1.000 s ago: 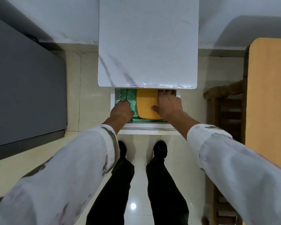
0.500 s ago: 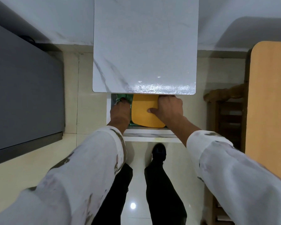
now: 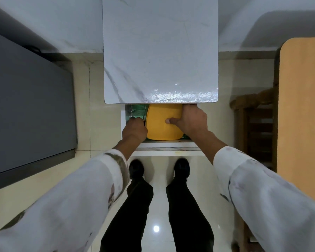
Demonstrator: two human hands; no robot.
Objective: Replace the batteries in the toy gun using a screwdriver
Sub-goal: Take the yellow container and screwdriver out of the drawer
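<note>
A yellow box with rounded corners lies in the open drawer under the white marble table. My right hand grips the box's right side, thumb laid across its lid. My left hand is curled against the box's left edge, fingers down in the drawer and hidden. Green plastic lines the drawer to the left of the box. No toy gun, screwdriver or batteries show.
A dark grey cabinet stands at the left. At the right are an orange-brown tabletop and a dark wooden chair. My black shoes stand on glossy cream tiles just before the drawer.
The view has tilted down, so table and drawer sit lower in frame. My left hand slid against the box's left edge; my right hand kept its hold.
</note>
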